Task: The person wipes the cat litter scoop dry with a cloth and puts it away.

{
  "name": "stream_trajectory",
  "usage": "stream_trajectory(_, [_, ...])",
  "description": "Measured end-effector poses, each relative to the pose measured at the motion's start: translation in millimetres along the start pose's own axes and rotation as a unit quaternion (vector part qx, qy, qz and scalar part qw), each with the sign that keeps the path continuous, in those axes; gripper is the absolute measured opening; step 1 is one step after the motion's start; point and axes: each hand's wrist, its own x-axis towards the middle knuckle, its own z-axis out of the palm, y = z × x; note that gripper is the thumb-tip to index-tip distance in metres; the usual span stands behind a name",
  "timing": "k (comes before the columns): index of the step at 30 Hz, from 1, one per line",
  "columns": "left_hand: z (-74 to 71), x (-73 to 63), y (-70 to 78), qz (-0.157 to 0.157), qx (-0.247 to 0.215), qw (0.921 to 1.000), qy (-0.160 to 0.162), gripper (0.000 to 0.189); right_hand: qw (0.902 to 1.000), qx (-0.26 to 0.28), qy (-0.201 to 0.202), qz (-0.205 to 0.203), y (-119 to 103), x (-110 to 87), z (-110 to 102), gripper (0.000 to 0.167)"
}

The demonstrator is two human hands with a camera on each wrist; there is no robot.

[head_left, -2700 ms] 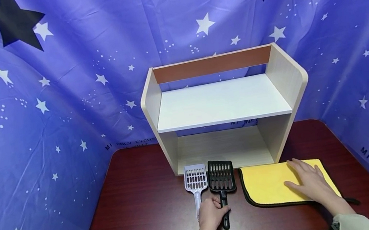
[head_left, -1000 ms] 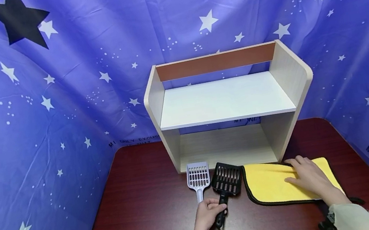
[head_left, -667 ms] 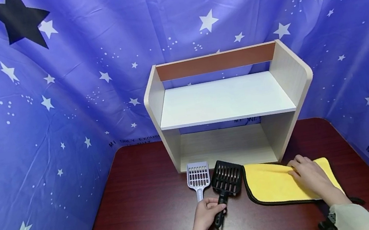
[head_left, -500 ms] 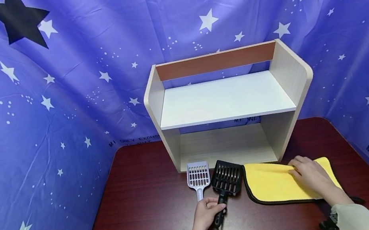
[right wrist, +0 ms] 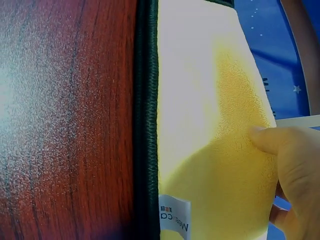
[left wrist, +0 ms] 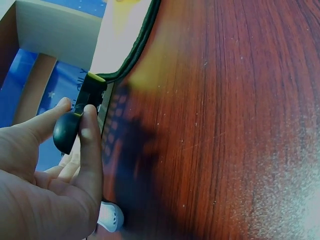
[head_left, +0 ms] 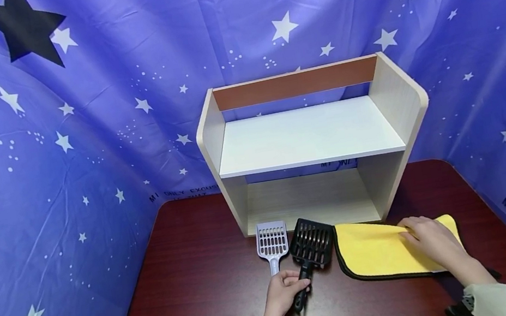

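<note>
My left hand (head_left: 280, 293) pinches the handle of a black slotted litter scoop (head_left: 311, 242) between thumb and fingers. In the left wrist view, the black handle's rounded end (left wrist: 66, 132) is held above the table, its shadow falling below. Beside it lies a lavender litter scoop (head_left: 272, 239), its handle partly hidden behind the left hand. My right hand (head_left: 438, 244) grips the far edge of a folded yellow towel (head_left: 372, 249) with dark trim. From the right wrist, the thumb (right wrist: 272, 140) presses on the towel's face, fingers behind; a white label (right wrist: 175, 216) shows.
A two-level shelf unit (head_left: 309, 135) stands behind the scoops and towel. Everything sits on a dark red wood-grain table (head_left: 192, 278). Blue star-print curtain (head_left: 83, 152) hangs around the back and sides. Black gear (head_left: 458, 313) is strapped at the right wrist.
The black scoop has turned, its head swinging right against the towel's corner. My right hand has gone from lying spread on the towel to gripping its far edge, shifting slightly right.
</note>
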Motion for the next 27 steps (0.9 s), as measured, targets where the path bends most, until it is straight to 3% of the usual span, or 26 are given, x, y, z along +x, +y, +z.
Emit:
stream_trajectory(12, [-2.5,-2.8,6.1,0.003,-0.013,0.9999,-0.009,0.024,0.9996,-0.001,0.024,-0.01,-5,-6.8,-8,0.014])
stream_trajectory(27, [-10.2,-2.7,7.1,0.011,-0.021,0.9996,-0.013,0.026,0.9941,-0.01,0.094,-0.054,-14,-15.4,-22,0.017])
